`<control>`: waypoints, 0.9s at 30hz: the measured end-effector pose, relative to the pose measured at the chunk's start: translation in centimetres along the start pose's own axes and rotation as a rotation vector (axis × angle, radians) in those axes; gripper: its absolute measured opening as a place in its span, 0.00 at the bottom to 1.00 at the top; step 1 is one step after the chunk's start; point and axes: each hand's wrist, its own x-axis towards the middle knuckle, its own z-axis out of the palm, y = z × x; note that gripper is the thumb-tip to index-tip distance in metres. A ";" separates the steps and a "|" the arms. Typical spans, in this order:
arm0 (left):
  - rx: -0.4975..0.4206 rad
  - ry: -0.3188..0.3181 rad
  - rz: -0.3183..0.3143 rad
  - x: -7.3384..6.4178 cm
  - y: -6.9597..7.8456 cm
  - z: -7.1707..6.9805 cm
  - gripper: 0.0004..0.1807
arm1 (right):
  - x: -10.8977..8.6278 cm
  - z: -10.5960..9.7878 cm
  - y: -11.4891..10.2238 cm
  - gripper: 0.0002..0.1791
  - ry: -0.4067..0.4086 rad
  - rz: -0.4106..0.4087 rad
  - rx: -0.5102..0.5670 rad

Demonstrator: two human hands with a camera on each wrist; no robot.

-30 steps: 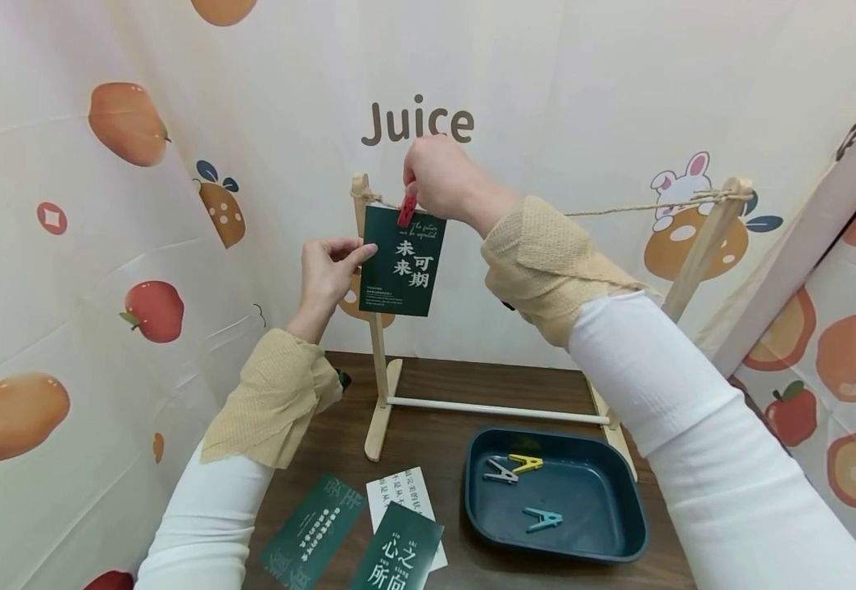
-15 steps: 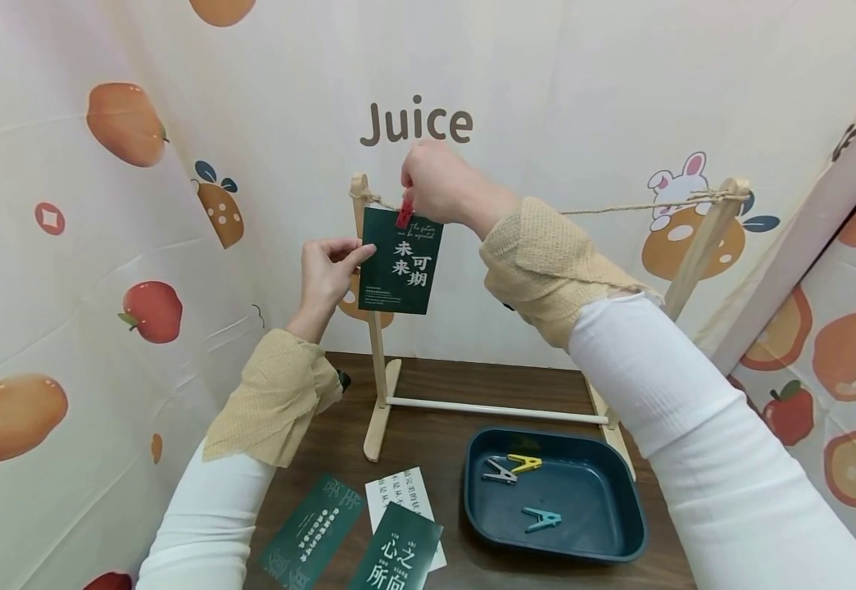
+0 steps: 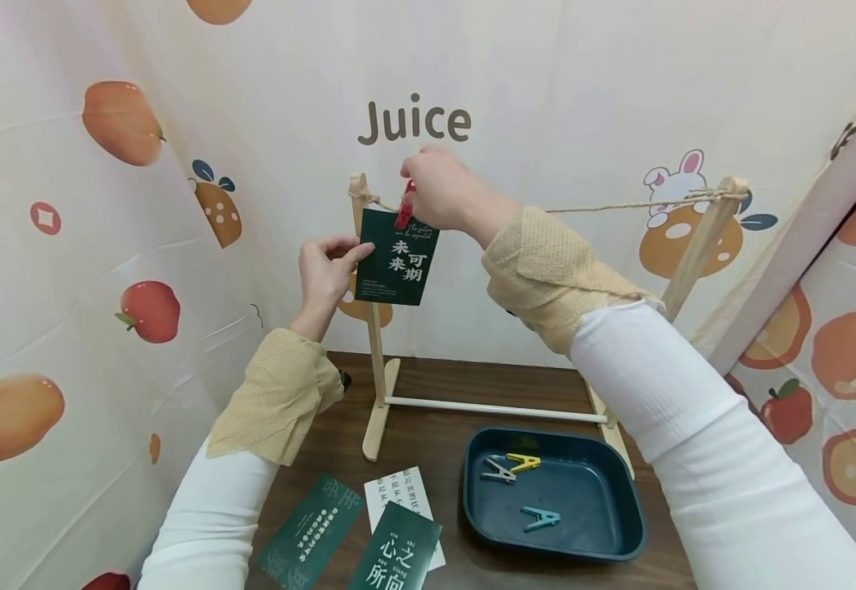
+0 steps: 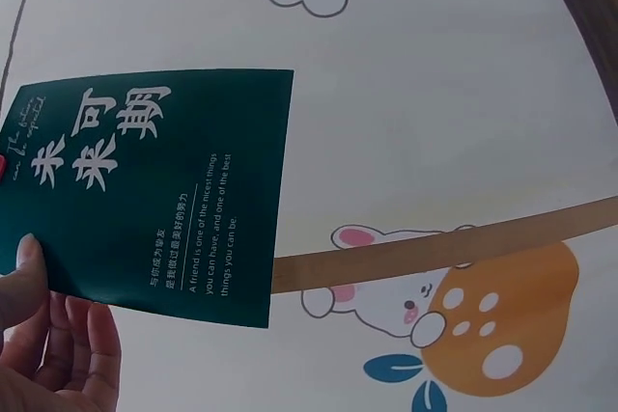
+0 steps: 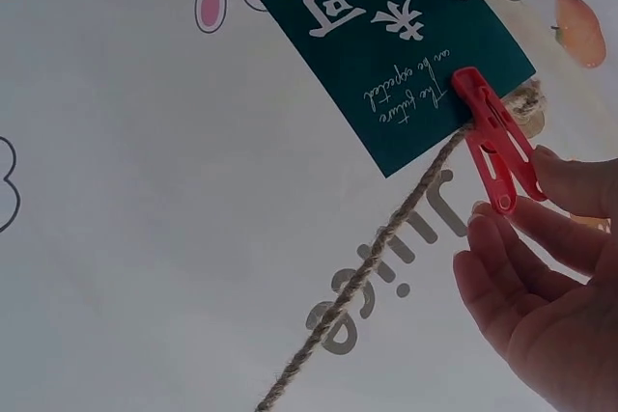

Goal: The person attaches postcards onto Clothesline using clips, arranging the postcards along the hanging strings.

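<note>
I see the rack (image 3: pixel 375 344) | rope (image 3: pixel 604 207) strung across its top | card (image 3: pixel 385 274) at the rope's left end | left hand (image 3: pixel 327 274) pinches the card's left edge, thumb in front | right hand (image 3: pixel 446 188) at the top edge, clamped on the clip (image 3: pixel 403 216) there

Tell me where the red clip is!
In the head view, the red clip is left of centre, in the right hand, at the top of the green card the left hand holds.

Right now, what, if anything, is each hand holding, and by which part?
The left hand pinches the raised green card by its left edge; the right hand, the red clothespin by its handles.
</note>
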 end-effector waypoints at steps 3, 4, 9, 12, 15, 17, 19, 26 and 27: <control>0.013 -0.002 0.018 -0.1 -0.1 -0.1 0.14 | -0.1 0.0 0.0 0.21 0.007 0.005 0.027; 0.014 -0.003 0.026 -0.2 -0.1 -0.1 0.14 | -0.1 0.0 0.1 0.21 0.009 0.007 0.036; 0.016 -0.003 0.054 -0.4 -0.3 -0.2 0.13 | -0.4 0.1 0.3 0.21 0.030 0.000 0.061; 0.005 -0.003 0.079 -0.4 -0.4 -0.3 0.12 | -0.7 0.4 0.6 0.20 0.053 -0.015 0.061; -0.007 -0.006 0.097 -0.5 -0.6 -0.3 0.11 | -1.2 0.6 0.7 0.19 0.077 -0.026 0.061; -0.012 -0.007 0.099 -0.6 -0.7 -0.4 0.11 | -1.5 0.8 0.9 0.18 0.095 -0.032 0.066; -0.011 -0.005 0.095 -0.7 -0.8 -0.5 0.12 | -1.9 1.0 1.1 0.17 0.119 -0.040 0.077; 0.021 0.010 0.107 -1.3 -0.9 -0.7 0.13 | -3.2 2.1 1.8 0.14 0.248 -0.089 0.119; 0.031 0.012 0.109 -1.4 -0.9 -0.8 0.13 | -3.4 2.3 1.9 0.13 0.267 -0.100 0.128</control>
